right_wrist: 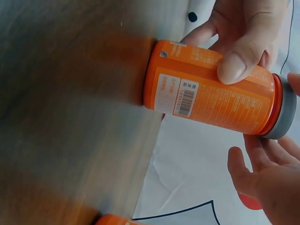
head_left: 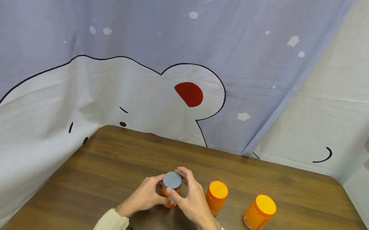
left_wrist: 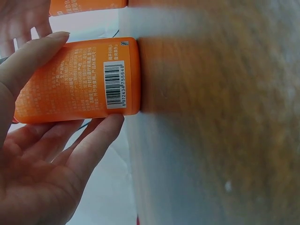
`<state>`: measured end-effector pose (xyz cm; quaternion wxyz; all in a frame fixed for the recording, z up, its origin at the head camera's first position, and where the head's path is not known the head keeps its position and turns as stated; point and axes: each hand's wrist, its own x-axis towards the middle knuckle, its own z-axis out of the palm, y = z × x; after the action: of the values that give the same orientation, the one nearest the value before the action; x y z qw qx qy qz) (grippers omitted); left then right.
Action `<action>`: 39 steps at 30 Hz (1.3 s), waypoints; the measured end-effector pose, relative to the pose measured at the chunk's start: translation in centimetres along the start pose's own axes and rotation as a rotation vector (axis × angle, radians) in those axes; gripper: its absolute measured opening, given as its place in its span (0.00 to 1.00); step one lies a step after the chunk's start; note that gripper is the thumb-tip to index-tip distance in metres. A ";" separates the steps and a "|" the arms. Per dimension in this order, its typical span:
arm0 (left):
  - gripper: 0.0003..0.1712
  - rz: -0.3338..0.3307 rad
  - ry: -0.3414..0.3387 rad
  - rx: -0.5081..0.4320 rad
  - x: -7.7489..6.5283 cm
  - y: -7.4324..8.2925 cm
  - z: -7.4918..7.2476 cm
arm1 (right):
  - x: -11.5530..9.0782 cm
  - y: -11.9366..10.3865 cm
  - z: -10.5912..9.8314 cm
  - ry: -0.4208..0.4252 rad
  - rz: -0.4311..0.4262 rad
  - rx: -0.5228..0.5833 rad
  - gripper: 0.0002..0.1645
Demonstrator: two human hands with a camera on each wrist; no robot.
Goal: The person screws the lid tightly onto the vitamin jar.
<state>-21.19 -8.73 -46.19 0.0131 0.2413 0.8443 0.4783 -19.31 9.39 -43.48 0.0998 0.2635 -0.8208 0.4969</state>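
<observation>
An orange bottle (right_wrist: 220, 96) with a printed label and a grey lid (head_left: 172, 180) stands upright on the wooden table. My left hand (head_left: 145, 194) grips its body, thumb on one side and fingers on the other. Around the lid, the thumb and fingers of my right hand (head_left: 194, 200) are curved; in the right wrist view this right hand (right_wrist: 276, 187) has fingertips at the lid's edge. A barcode shows low on the orange bottle (left_wrist: 79, 86) in the left wrist view.
To the right stand two more orange bottles with yellow-orange lids, a nearer bottle (head_left: 216, 199) and a farther bottle (head_left: 259, 213). The brown table (head_left: 313, 213) meets a patterned curtain (head_left: 130, 91) at the back and sides.
</observation>
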 end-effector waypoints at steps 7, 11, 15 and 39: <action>0.32 0.007 -0.001 0.006 0.0 0.1 0.0 | -0.1 -0.2 0.2 0.029 0.046 0.013 0.34; 0.30 -0.004 -0.001 0.018 0.1 0.1 0.1 | -0.3 -0.1 0.3 0.038 0.061 0.005 0.36; 0.29 -0.017 -0.004 0.012 0.1 0.1 0.1 | -0.3 -0.2 0.3 0.034 0.070 0.025 0.38; 0.33 -0.024 -0.007 -0.005 0.0 0.0 0.2 | -0.2 0.0 0.4 0.065 0.048 0.118 0.29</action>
<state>-21.13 -8.60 -46.32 0.0226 0.2328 0.8459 0.4793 -19.11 9.06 -43.74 0.0986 0.2331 -0.7924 0.5551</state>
